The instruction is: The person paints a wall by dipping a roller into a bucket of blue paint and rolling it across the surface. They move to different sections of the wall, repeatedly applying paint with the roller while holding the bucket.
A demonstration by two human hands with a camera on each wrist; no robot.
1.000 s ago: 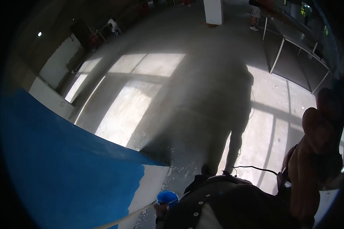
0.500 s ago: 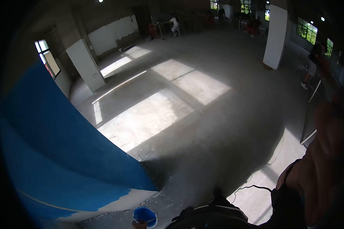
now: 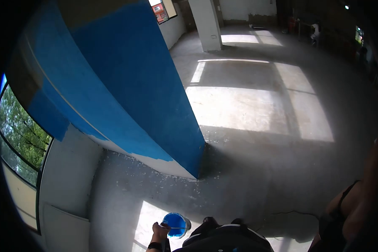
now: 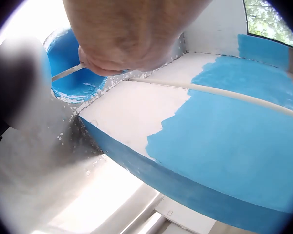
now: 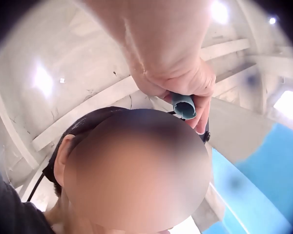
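At the bottom of the head view my left hand (image 3: 160, 232) grips the handle of a bucket (image 3: 176, 224) with blue paint inside. The left wrist view shows this hand (image 4: 129, 36) curled at the pale handle strip (image 4: 68, 73), over the blue-lined bucket (image 4: 71, 93); its fingertips are mostly hidden. Beside my head in the right wrist view, my right hand (image 5: 185, 80) holds a teal hollow tube (image 5: 184, 106) with curled fingers. A column (image 3: 134, 54) stands ahead, blue above and white near its foot.
Paint specks dot the floor (image 3: 113, 168) round the column's foot. A window (image 3: 23, 130) is at the left, and a white pillar (image 3: 205, 25) stands farther back. A dark cable (image 3: 298, 212) lies at the lower right. A person (image 3: 316, 31) is far off.
The head view has swung left, so the blue column sits nearer the middle and the left window shows. My left hand still holds the bucket; my right arm remains at the right edge.
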